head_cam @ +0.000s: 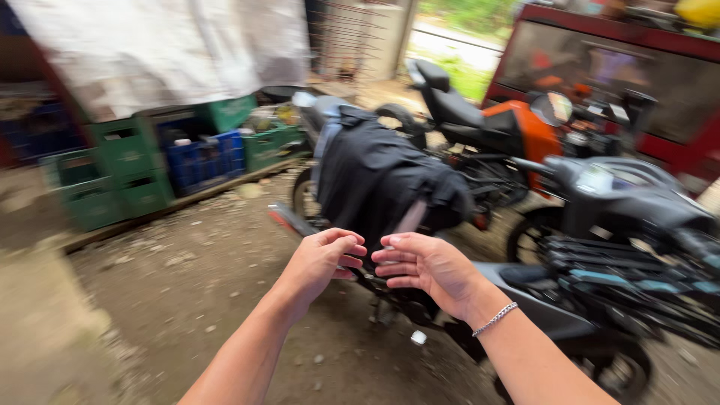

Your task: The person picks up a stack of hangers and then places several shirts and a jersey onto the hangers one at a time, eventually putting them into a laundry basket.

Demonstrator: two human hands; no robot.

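My left hand [321, 259] and my right hand [422, 265] are raised in front of me with fingertips almost meeting, fingers curled. Whether anything small sits between the fingertips I cannot tell; the picture is blurred. A silver chain bracelet [495, 319] circles my right wrist. Just beyond the hands stands a dark grey scooter [600, 217], its seat draped with a black cloth [379, 176].
An orange and black motorcycle [502, 124] is parked behind the scooter. Green crates [120, 169] and a blue crate [202, 157] are stacked at left under a white tarp [161, 49]. A red cabinet [622, 67] stands at right. Dirt ground [187, 285] with small stones lies below.
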